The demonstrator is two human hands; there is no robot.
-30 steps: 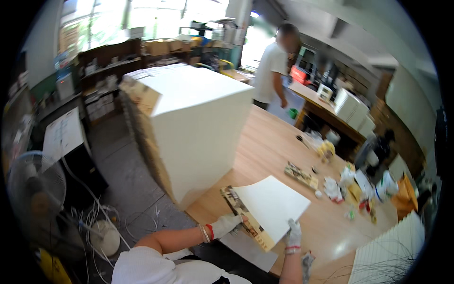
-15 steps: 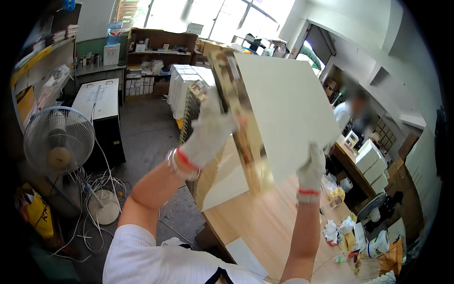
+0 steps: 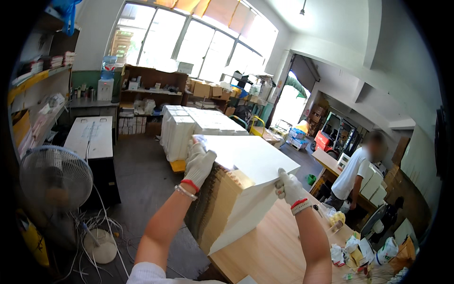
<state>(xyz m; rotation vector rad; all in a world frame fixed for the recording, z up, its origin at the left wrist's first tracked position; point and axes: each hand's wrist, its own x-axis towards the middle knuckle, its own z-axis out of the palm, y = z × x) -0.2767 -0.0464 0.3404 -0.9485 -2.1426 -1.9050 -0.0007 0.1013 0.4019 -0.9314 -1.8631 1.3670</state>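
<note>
A tall stack of large sheets [image 3: 243, 217], with tan and white sides, stands on the wooden table. At its top lies a white-backed bundle of sheets [image 3: 255, 154]; some colored print shows at its left edge. My left hand [image 3: 199, 163], in a white knitted glove, is closed around the bundle's left edge. At the right corner, my gloved right hand [image 3: 289, 186] grips the same bundle with its fingers curled. The fingertips of the left hand are partly hidden.
The wooden tabletop [image 3: 265, 246] extends to the right, with crumpled scraps and bags [image 3: 352, 248] on it. A wrapped white pallet load [image 3: 177, 137] stands beyond the stack. A standing fan [image 3: 56, 177] and loose cables are at left. Another person [image 3: 352, 173] stands at right.
The bundle, held up and tilted before, has come down flat on top of the stack. Both hands moved down with it. My view has risen, and the other person shows more fully.
</note>
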